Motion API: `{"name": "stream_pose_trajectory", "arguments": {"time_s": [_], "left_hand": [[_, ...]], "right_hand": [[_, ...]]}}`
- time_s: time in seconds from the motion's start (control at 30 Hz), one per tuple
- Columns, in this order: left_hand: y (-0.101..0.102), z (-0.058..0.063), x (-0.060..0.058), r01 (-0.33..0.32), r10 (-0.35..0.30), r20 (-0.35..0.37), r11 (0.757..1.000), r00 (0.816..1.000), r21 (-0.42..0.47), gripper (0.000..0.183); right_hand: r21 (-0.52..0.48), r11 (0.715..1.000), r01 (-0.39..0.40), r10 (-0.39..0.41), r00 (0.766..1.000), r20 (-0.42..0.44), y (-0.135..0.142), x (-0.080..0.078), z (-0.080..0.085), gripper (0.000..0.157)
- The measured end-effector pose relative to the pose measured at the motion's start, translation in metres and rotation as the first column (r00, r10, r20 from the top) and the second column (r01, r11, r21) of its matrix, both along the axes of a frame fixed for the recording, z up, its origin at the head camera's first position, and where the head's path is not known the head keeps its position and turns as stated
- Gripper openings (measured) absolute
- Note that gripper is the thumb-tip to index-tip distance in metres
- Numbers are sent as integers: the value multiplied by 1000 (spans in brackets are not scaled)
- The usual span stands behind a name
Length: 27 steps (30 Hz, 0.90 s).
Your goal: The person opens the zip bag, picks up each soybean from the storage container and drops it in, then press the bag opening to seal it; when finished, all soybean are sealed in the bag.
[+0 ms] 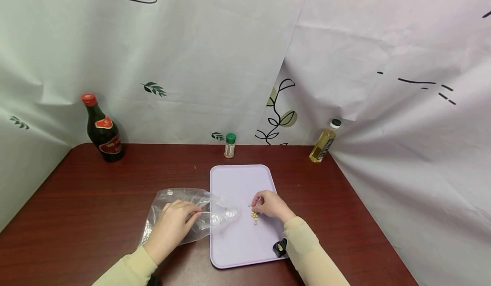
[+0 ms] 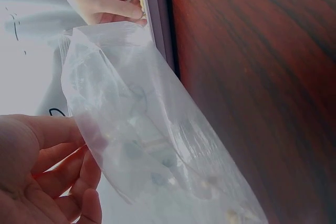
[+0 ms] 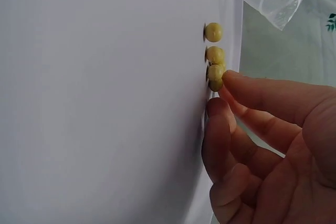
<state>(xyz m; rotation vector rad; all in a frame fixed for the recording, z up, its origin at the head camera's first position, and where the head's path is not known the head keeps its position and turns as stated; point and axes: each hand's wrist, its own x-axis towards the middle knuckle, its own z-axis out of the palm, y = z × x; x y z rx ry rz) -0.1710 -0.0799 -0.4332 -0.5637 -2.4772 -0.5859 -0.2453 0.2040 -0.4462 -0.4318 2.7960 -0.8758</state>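
A clear plastic bag [image 1: 199, 230] lies partly on the lilac cutting board [image 1: 234, 252], its mouth toward the middle. My left hand [image 1: 173, 224] pinches the upper edge of the bag between thumb and fingers. A few pale specks show through the plastic in the left wrist view, too blurred to name. Several small round yellow beans, which look like soybeans [image 1: 255, 223], sit in a small cluster on the board. My right hand [image 1: 270, 205] is at the cluster's far end, thumb and curled fingertips pinching at a bean [image 3: 216, 84]; the fingers partly hide the contact.
A dark bottle with a red cap [image 1: 105, 132] stands at the back left. Near the back edge are a green-capped shaker [image 1: 229, 146] and an oil bottle [image 1: 324, 143]. A black object [image 1: 280, 247] is by the right wrist. White printed cloth [image 1: 215, 64] hangs behind the table.
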Motion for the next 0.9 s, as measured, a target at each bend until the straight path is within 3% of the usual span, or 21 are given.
{"name": "stream_pose_trajectory", "arguments": {"time_s": [0.7,0.9], "left_hand": [[0,2,2,-6,5,12,1000,1000,6,12],[0,2,2,-9,9,13,1000,1000,9,13]], "right_hand": [[19,1000,-5,5,1000,-6,-3,2,0,11],[14,1000,14,-13,999,-43,-3,2,4,11]]}}
